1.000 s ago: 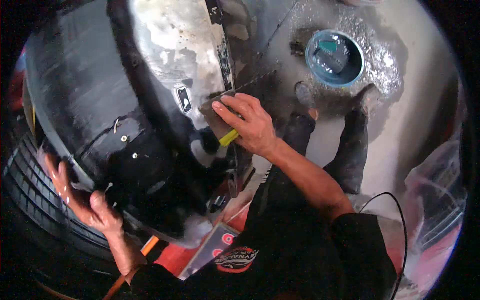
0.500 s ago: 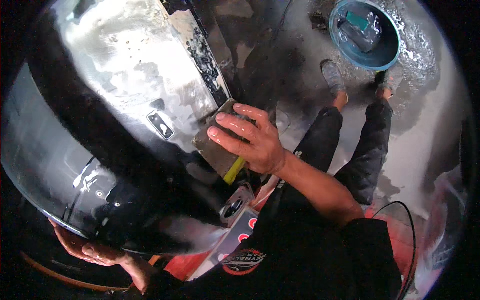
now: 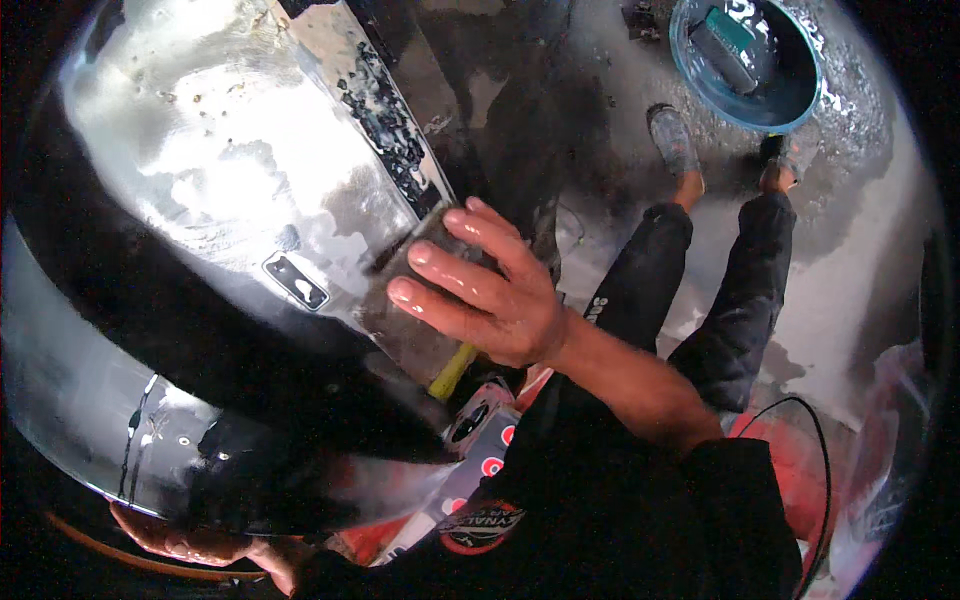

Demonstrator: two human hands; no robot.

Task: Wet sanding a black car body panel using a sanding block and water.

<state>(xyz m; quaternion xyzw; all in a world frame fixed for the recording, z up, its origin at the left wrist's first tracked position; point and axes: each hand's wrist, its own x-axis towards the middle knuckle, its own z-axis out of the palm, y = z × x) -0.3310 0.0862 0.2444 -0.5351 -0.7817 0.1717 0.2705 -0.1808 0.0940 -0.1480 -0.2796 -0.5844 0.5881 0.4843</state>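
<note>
A large wet, shiny car body panel (image 3: 200, 200) fills my view. My right hand (image 3: 490, 290) presses flat, fingers spread, on a grey sanding pad (image 3: 415, 335) against it. My left hand (image 3: 200, 540) grips the panel's lower edge. A blue bucket (image 3: 790, 105) sits on the floor.

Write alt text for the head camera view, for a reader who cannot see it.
A right hand presses a grey sanding pad flat against a wet, shiny car body panel. The left hand rests at the panel's lower edge. Beyond the person's dark trouser legs, a blue basin sits on the wet floor.
</note>
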